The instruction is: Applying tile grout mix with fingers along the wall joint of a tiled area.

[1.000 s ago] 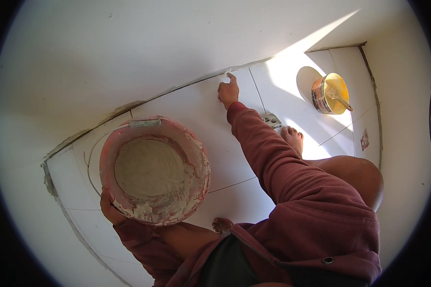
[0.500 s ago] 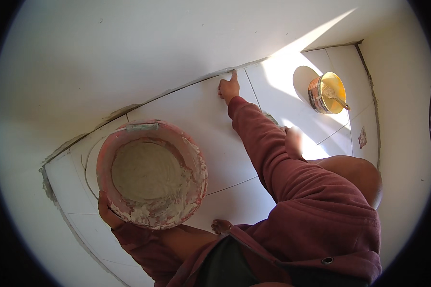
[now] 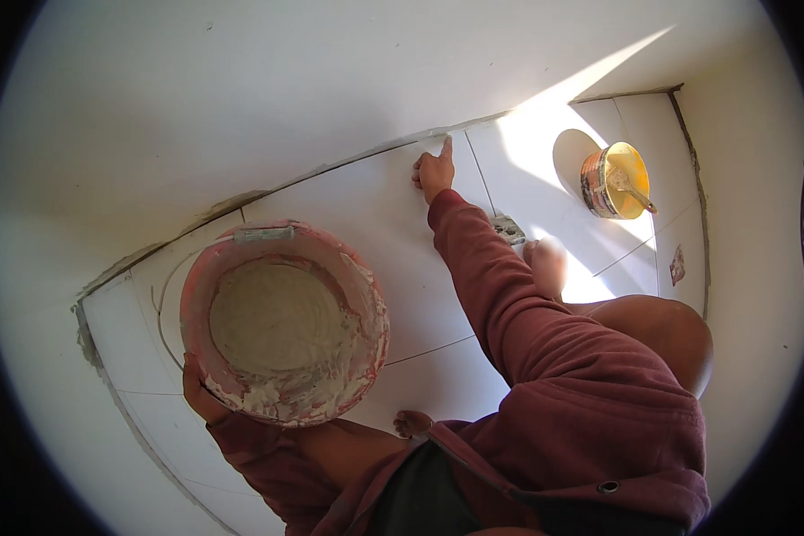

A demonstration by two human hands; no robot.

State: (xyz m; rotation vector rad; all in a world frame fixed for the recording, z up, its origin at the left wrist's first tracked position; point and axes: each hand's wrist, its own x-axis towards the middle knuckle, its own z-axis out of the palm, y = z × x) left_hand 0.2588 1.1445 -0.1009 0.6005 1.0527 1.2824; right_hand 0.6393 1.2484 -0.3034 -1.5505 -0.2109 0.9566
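Note:
A pink-red bucket (image 3: pixel 196 299), its rim and inner wall smeared with pale paste, stands tilted toward me at the left. Grey-white paste (image 3: pixel 277 317) lies in it. My left hand (image 3: pixel 203 393) grips its near-left rim, fingers outside. Farther off, my right hand (image 3: pixel 435 171) reaches to the seam (image 3: pixel 402 140) where the white floor tiles meet the wall. Its index finger is stretched out and touches the seam; the other fingers are curled, and I see nothing held in them.
Beyond my right forearm lies a small paste-smeared block or tool (image 3: pixel 507 230) whose kind I cannot make out. A yellow-lined tub (image 3: pixel 596 183) holding a paintbrush (image 3: pixel 630 190) stands at the right in sunlight. My bare foot (image 3: pixel 549 268) and knee (image 3: pixel 661 335) are near.
My right fingertip has slid a little to the right along the seam. More of the smeared block shows beside my forearm. My left hand keeps its hold on the bucket.

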